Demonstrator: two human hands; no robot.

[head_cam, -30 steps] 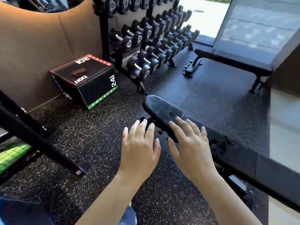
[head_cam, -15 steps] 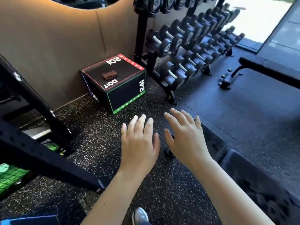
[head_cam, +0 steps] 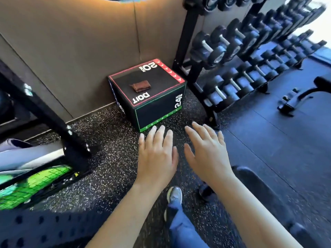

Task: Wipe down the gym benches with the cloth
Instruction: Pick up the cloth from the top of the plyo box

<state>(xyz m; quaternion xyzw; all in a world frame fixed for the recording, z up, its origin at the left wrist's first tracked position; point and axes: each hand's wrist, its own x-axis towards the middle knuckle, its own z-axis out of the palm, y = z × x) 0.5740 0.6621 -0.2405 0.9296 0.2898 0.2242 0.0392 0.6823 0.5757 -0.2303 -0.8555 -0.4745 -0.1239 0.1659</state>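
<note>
A small folded brown cloth (head_cam: pixel 140 87) lies on top of a black plyo box (head_cam: pixel 157 108) by the tan wall. My left hand (head_cam: pixel 156 154) and my right hand (head_cam: pixel 207 154) hover palm down over the speckled floor, just in front of the box, fingers spread and holding nothing. The black padded end of a gym bench (head_cam: pixel 258 187) shows at the lower right, beside my right forearm. Part of a second bench (head_cam: pixel 322 83) shows at the right edge.
A dumbbell rack (head_cam: pixel 232 56) full of dumbbells runs along the right of the box. A black slanted rack frame (head_cam: pixel 44 111) stands at left, with green netting (head_cam: pixel 32 185) below. My shoe and blue trouser leg (head_cam: pixel 177 212) are on the floor under my arms.
The view has swung left, away from the bench and toward the plyo box. Both hands have left the bench pad and now hover nearer the box and cloth.
</note>
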